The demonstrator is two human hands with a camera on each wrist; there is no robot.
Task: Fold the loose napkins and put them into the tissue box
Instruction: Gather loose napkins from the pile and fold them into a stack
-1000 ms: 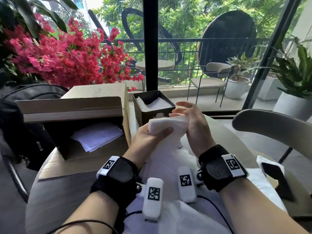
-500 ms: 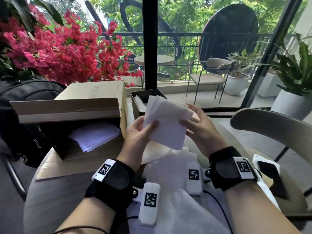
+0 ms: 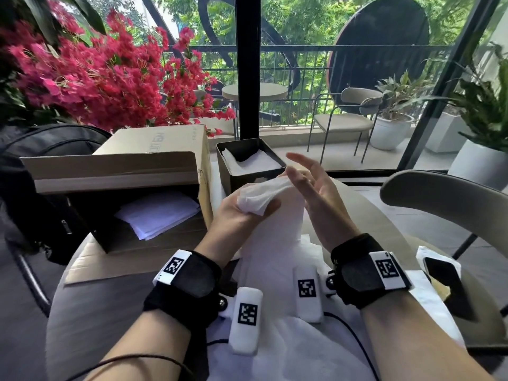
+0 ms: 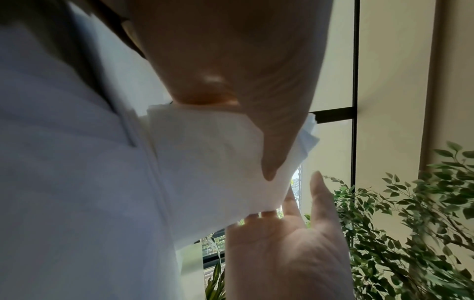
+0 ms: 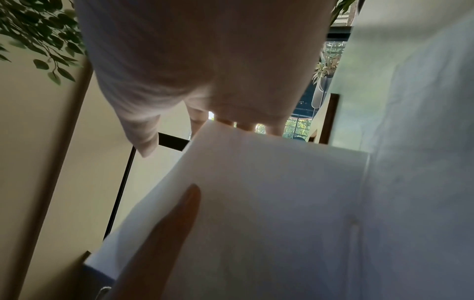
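A white napkin [image 3: 259,193] is bunched up in my left hand [image 3: 255,209], whose fingers and thumb curl round it just in front of the tissue box. In the left wrist view the thumb [image 4: 277,142] presses across the napkin [image 4: 212,162]. My right hand [image 3: 301,174] is at the napkin's right end with its fingers straight and spread, gripping nothing. The dark square tissue box [image 3: 228,177] stands open behind the hands, with flat white napkins [image 3: 255,160] inside. More loose napkins [image 3: 275,243] are heaped below my hands.
An open cardboard box [image 3: 148,149] holding white sheets [image 3: 159,213] stands close on the left. A black phone [image 3: 448,284] lies at the right table edge beside a beige chair back [image 3: 439,193]. A black backpack [image 3: 41,160] and red flowers are at far left.
Half a second ago both hands held the napkin up flat. Now it is crumpled in my left hand, and my right hand has let go and spread open.
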